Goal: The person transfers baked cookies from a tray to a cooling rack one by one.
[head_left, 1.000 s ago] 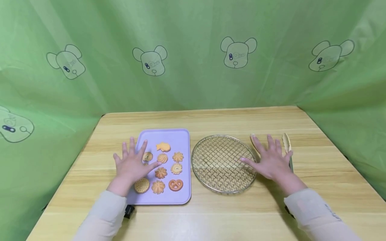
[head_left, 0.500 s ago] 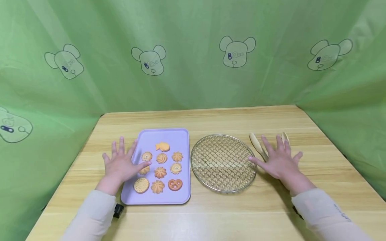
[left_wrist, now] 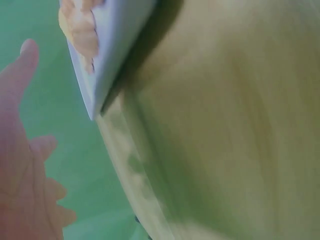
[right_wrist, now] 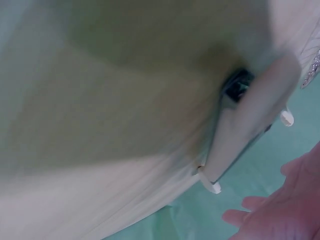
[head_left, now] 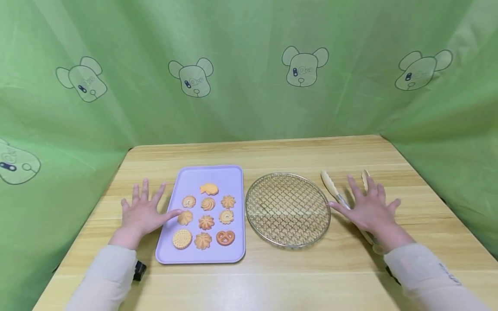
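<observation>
My left hand (head_left: 143,215), fingers spread, hovers by the left edge of a purple tray (head_left: 225,175); its thumb reaches over the rim. On that tray lie several cookies, among them a fish-shaped cookie (head_left: 209,188), a pretzel-shaped cookie (head_left: 225,238) and a round dotted cookie (head_left: 182,239). My right hand (head_left: 371,211) is also spread, above a pair of tongs (head_left: 330,183) with pale tips, and hides much of them. The tongs (right_wrist: 250,120) stand apart from the palm in the right wrist view. Neither hand holds anything.
Between the tray and the tongs lies a round wire rack (head_left: 288,210). All of it rests on a wooden table (head_left: 249,285). Green curtains (head_left: 249,108) with bear-head drawings hang behind and at both sides.
Both spread hands have moved outward, the left one leftward off most of the tray, the right one rightward. More of the cookies and the tongs now shows. Tray, rack and tongs stayed put.
</observation>
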Demonstrator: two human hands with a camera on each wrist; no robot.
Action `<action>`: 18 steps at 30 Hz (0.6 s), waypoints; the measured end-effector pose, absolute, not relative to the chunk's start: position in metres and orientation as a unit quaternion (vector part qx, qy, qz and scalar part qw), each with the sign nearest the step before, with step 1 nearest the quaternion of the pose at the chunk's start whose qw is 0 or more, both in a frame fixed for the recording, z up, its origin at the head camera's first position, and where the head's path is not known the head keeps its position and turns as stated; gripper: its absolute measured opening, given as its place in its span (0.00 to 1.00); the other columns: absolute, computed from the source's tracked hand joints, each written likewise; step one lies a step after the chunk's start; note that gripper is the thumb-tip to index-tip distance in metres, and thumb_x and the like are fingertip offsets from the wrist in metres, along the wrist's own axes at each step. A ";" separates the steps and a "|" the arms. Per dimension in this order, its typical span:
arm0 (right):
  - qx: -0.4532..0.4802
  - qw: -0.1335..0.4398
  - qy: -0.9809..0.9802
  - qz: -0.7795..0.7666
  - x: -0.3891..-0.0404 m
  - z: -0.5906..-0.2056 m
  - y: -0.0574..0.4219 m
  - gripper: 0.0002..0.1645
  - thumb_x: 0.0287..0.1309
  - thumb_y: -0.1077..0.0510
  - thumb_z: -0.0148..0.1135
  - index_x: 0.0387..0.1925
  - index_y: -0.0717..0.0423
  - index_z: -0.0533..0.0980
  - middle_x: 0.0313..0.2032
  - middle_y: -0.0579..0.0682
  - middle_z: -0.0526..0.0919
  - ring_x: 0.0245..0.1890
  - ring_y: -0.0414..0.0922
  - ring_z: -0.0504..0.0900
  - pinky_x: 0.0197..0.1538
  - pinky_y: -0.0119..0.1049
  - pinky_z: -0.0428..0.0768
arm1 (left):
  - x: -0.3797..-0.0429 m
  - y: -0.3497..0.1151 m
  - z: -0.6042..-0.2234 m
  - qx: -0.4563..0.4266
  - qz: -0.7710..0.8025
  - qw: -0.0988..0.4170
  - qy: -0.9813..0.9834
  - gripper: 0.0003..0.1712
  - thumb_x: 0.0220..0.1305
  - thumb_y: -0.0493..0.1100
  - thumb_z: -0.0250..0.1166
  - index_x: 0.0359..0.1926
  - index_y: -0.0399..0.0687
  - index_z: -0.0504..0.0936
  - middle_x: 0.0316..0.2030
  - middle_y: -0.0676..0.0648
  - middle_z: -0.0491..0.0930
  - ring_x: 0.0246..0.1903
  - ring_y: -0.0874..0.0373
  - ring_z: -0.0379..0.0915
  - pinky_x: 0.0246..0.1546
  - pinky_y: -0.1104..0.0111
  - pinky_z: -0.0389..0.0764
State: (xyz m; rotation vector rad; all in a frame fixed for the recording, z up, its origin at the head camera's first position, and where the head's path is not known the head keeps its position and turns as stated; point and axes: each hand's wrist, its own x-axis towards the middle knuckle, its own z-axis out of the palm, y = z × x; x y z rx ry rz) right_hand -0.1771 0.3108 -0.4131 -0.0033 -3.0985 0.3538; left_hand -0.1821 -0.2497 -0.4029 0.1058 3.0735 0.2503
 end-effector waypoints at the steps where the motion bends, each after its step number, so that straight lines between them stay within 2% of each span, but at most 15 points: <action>1: -0.003 0.010 -0.993 0.114 -0.177 -0.413 0.312 0.60 0.54 0.21 0.45 0.75 0.43 0.31 0.69 0.73 0.27 0.63 0.80 0.33 0.46 0.81 0.23 | -0.182 -0.251 -0.403 0.036 0.082 0.030 0.996 0.59 0.54 0.81 0.46 0.76 0.52 0.44 0.70 0.30 0.25 0.66 0.28 0.17 0.56 0.29 0.26; 12: -0.022 -0.003 -0.995 0.096 -0.176 -0.419 0.326 0.61 0.55 0.21 0.42 0.74 0.45 0.28 0.66 0.80 0.32 0.61 0.81 0.34 0.45 0.83 0.28 | -0.184 -0.262 -0.406 0.065 0.096 0.045 0.992 0.57 0.56 0.78 0.50 0.75 0.50 0.45 0.71 0.33 0.23 0.68 0.32 0.18 0.60 0.32 0.29; 18: -0.032 -0.006 -0.994 0.105 -0.177 -0.422 0.334 0.62 0.55 0.20 0.42 0.73 0.47 0.26 0.64 0.82 0.34 0.60 0.81 0.37 0.45 0.84 0.31 | -0.187 -0.266 -0.408 0.090 0.094 0.049 0.990 0.56 0.57 0.77 0.50 0.75 0.50 0.46 0.72 0.34 0.26 0.69 0.33 0.20 0.60 0.33 0.29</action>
